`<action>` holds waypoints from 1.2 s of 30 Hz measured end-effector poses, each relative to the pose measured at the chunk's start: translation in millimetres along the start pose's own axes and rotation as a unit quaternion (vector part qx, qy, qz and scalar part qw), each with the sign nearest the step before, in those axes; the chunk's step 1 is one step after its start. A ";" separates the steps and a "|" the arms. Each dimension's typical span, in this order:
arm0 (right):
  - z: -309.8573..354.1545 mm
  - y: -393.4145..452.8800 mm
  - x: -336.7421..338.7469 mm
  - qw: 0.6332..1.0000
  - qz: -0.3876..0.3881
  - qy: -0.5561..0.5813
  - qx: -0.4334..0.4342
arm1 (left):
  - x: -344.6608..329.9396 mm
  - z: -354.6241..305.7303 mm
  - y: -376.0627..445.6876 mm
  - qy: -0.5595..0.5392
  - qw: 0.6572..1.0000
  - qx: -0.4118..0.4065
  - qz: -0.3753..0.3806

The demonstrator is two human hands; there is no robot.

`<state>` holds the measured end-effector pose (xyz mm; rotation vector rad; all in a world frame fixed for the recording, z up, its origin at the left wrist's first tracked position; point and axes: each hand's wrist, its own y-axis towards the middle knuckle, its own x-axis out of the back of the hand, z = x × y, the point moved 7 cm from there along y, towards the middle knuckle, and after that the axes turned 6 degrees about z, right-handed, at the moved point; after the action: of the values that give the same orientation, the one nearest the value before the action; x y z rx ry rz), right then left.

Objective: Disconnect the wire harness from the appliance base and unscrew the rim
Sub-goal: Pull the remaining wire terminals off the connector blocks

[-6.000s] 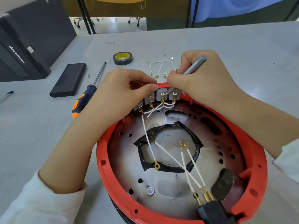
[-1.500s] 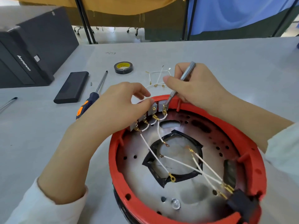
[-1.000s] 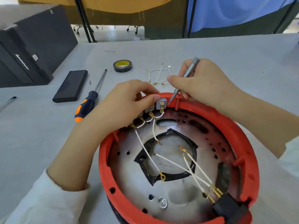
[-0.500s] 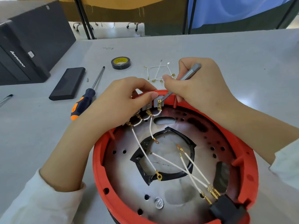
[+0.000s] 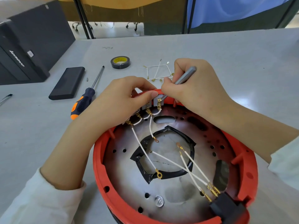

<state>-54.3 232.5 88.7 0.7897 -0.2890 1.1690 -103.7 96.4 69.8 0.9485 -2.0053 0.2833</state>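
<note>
Head view: both hands (image 5: 197,89) crowded at red rim (image 5: 97,160) far edge.

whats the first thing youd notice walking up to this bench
The big red rim of the upturned appliance base fills the near side of the table, with white wires crossing its metal floor. At its far edge the right hand works a grey tool into the terminals while the left hand steadies them.
</note>
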 end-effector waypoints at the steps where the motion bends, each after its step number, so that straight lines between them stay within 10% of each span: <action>1: -1.6 1.6 -0.7 1.000 0.008 0.006 -0.010 | 0.1 0.1 0.0 0.000 1.000 0.000 -0.001; 8: -7.6 18.2 -8.5 0.991 0.106 0.022 -0.083 | 0.9 0.2 0.0 0.000 1.000 -0.002 -0.014; 36: -12.2 13.5 -4.8 0.996 0.037 0.048 -0.067 | 0.6 -0.7 0.0 -0.013 1.000 0.012 -0.008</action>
<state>-70.6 239.8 82.8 0.6085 -0.3144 1.2396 -103.5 96.4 70.7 0.9876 -2.0211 0.2877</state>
